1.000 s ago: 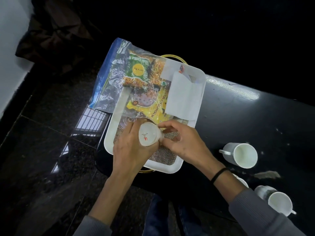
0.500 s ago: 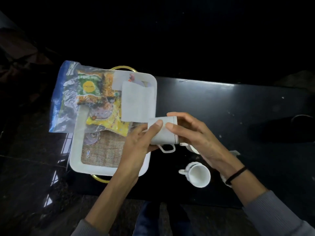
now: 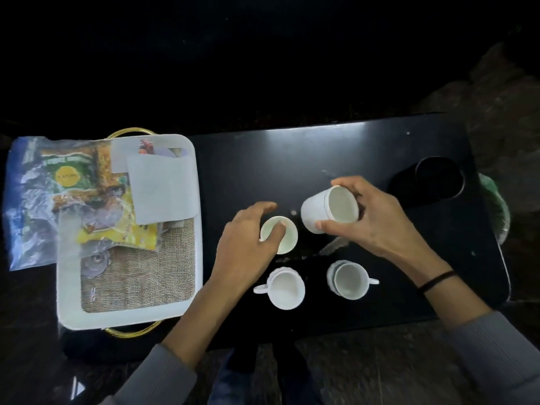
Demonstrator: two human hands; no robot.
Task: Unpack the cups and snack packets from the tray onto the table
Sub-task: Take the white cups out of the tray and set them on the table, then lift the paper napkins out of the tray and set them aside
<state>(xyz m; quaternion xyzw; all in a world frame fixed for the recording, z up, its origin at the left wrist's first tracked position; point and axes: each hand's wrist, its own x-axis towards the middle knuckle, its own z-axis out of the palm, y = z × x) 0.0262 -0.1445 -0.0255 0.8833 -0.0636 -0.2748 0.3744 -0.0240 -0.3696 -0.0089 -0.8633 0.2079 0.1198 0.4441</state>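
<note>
1. Both hands have left the tray (image 3: 198, 200) since half a second ago and now work over the black table (image 3: 350, 147), each with its own white cup, where before they shared one stack
2. Nearest the table's front edge stand two upright cups apart from each other: one with its handle to the left (image 3: 287, 289), one with its handle to the right (image 3: 349, 280)
3. Bare tabletop lies open between this pair and the right edge, and more behind the hands up to the far edge
4. Left hand (image 3: 248, 247) curls over the small cup (image 3: 279, 234), fingertips on its rim; the cup sits upright on the table, just beyond the near pair
5. Right hand (image 3: 377, 220) grips the tilted cup (image 3: 330, 209), thumb and fingers wrapped round its wall, mouth turned toward the camera; whether its base touches the table I cannot tell
6. At the table's left end the tray overhangs the front edge, its burlap liner (image 3: 140, 273) largely bare
7. Snack packets (image 3: 96, 194) in a clear bag and a white paper (image 3: 163, 188) lie on the tray's far half, the bag spilling over its left rim
8. A round recess (image 3: 438, 176) sits in the far right corner
</note>
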